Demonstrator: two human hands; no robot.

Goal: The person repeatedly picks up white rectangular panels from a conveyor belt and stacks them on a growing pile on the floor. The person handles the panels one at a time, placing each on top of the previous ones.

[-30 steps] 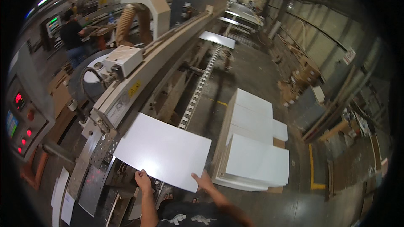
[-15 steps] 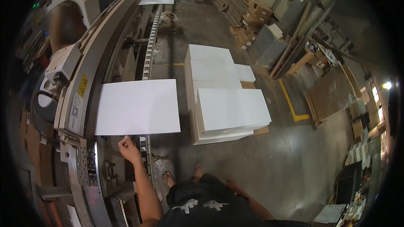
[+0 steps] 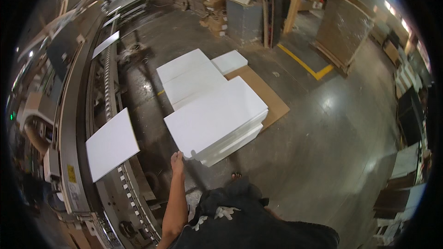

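Observation:
My left hand [image 3: 177, 160] is held out at the near left corner of a stack of white panels [image 3: 217, 115]. Its fingers are bunched together, and nothing shows in them; I cannot tell whether they touch the corner. Over on the left, a single white panel [image 3: 113, 145] lies at a slant on the edge of a long machine [image 3: 76, 124] and its roller track [image 3: 131, 193]. My right hand is not in view.
More white panels [image 3: 191, 76] stand behind the near stack, beside a brown board [image 3: 258, 94] on the floor. A large wrapped brown stack [image 3: 344, 30] stands at the far right past a yellow floor line [image 3: 300, 60]. Cardboard boxes [image 3: 216, 7] are piled at the back.
My view has turned to the right. My left hand has moved away from the panel on the machine and over to the stack's near corner. The panel's near edge now angles off from the machine.

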